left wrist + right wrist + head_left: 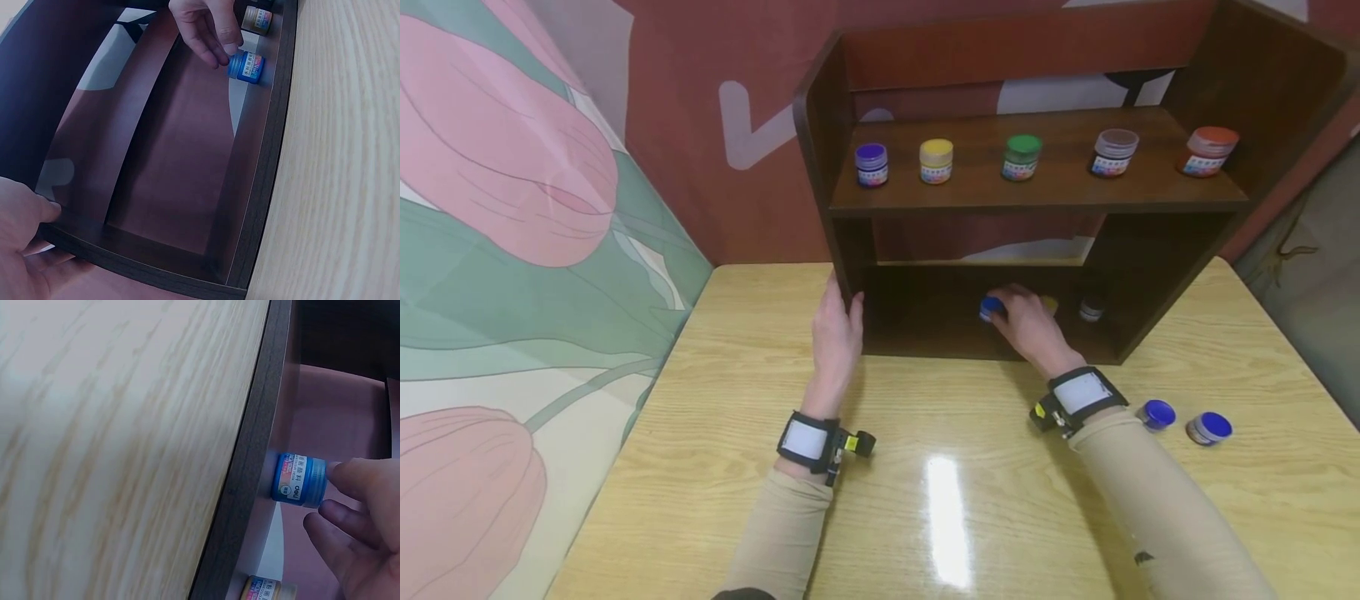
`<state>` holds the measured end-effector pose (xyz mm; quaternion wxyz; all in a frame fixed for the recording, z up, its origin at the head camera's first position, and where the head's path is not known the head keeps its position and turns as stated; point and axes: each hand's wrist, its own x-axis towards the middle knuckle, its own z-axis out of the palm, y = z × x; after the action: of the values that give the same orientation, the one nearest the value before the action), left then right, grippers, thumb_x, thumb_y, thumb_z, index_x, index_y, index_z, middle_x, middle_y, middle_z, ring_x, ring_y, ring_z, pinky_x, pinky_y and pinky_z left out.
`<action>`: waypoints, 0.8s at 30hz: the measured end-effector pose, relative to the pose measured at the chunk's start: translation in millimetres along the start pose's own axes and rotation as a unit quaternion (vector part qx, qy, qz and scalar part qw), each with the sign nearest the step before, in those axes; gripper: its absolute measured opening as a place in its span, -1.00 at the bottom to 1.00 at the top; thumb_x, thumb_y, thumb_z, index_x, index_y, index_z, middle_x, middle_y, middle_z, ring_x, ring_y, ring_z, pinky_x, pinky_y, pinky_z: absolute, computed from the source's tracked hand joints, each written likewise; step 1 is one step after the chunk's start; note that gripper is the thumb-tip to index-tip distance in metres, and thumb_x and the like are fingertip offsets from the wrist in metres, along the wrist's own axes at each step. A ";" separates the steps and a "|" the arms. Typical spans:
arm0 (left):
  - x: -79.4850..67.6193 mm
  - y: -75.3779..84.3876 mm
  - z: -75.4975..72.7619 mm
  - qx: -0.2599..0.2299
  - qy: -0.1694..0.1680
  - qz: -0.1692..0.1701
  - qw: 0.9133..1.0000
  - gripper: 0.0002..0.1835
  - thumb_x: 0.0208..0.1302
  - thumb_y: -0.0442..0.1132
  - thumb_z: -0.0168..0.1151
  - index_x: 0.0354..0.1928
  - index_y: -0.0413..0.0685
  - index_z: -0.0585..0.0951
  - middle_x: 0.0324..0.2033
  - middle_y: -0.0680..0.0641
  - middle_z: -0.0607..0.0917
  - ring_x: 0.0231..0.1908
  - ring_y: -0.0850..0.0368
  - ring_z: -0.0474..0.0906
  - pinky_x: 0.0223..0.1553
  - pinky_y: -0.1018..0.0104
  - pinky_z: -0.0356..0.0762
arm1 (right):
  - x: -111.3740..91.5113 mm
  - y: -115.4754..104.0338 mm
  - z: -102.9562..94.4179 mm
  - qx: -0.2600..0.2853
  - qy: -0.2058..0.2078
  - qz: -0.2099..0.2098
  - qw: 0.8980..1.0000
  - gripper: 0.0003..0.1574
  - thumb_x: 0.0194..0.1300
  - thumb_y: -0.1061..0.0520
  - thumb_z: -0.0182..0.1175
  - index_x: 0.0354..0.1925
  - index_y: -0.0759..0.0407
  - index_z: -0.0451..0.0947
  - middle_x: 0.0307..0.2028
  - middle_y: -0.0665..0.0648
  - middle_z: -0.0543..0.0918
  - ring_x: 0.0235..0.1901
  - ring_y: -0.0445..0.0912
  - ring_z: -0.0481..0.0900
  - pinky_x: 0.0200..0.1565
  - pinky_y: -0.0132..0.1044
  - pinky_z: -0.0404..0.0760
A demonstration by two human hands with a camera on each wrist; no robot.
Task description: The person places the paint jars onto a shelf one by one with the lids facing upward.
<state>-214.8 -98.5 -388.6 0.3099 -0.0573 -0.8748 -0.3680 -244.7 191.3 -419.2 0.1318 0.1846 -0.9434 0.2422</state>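
My right hand (1033, 327) reaches into the lower compartment of a dark brown wooden shelf (1037, 207). Its thumb and fingertips pinch the lid of a blue paint jar (299, 481), which stands upright on the bottom board. My left hand (837, 333) grips the shelf's left side panel, thumb on the inner side and fingers outside, as the left wrist view also shows. Beside the right hand, partly hidden by it in the head view, stands a yellowish jar (257, 20). Farther right on that board is a jar with a dark lid (1092, 309).
Along the upper board stand purple (872, 165), yellow (936, 162), green (1022, 158), clear-lidded (1114, 153) and orange-red (1208, 152) jars. Two blue-lidded jars (1157, 414) (1209, 428) sit on the light wood table (700, 467), right of the right wrist. A patterned wall backs the shelf.
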 end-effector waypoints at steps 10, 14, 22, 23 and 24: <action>0.3 0.5 0.5 -0.001 0.008 0.004 1.000 -0.51 0.41 -0.29 0.10 0.33 -0.26 0.36 0.13 -0.31 0.62 0.12 -0.17 0.57 0.10 -0.03 0.57 | -9.5 -0.4 -5.6 0.004 0.048 -0.017 0.999 -0.64 0.24 0.23 0.26 -0.02 0.38 0.59 -0.08 0.39 0.64 -0.10 0.27 0.63 -0.14 0.18 0.63; 0.3 0.3 0.4 -0.004 0.005 -0.002 1.000 -0.51 0.41 -0.29 0.10 0.34 -0.25 0.36 0.13 -0.30 0.61 0.13 -0.15 0.57 0.11 -0.01 0.57 | -15.7 -3.5 -12.3 0.007 0.066 -0.035 0.997 -0.64 0.22 0.23 0.29 -0.03 0.40 0.60 -0.10 0.39 0.66 -0.13 0.26 0.64 -0.14 0.15 0.64; 0.6 0.9 -0.8 0.000 0.002 -0.001 1.000 -0.50 0.39 -0.30 0.12 0.33 -0.25 0.36 0.14 -0.30 0.61 0.14 -0.15 0.56 0.13 -0.01 0.56 | -34.6 -6.0 -30.8 0.014 0.085 -0.043 0.995 -0.67 0.24 0.23 0.27 -0.04 0.38 0.61 -0.11 0.37 0.66 -0.18 0.22 0.64 -0.16 0.14 0.62; 0.7 1.2 -1.0 0.000 0.003 0.000 1.000 -0.51 0.39 -0.30 0.13 0.32 -0.25 0.37 0.13 -0.29 0.61 0.14 -0.15 0.56 0.12 -0.01 0.56 | -37.2 -6.0 -33.0 0.012 0.087 -0.044 0.995 -0.67 0.23 0.23 0.28 -0.05 0.37 0.62 -0.11 0.36 0.67 -0.20 0.21 0.64 -0.18 0.13 0.62; 0.8 1.1 -1.3 0.001 0.003 0.001 1.000 -0.51 0.39 -0.30 0.13 0.32 -0.24 0.37 0.13 -0.29 0.62 0.13 -0.14 0.57 0.12 -0.01 0.56 | -39.7 -5.8 -35.4 0.010 0.087 -0.045 0.995 -0.68 0.23 0.23 0.28 -0.06 0.36 0.62 -0.12 0.35 0.67 -0.22 0.19 0.64 -0.20 0.11 0.62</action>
<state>-214.4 -98.7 -386.8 0.3126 -0.0571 -0.8744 -0.3666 -201.0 215.7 -400.3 0.2226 0.2064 -0.9165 0.2606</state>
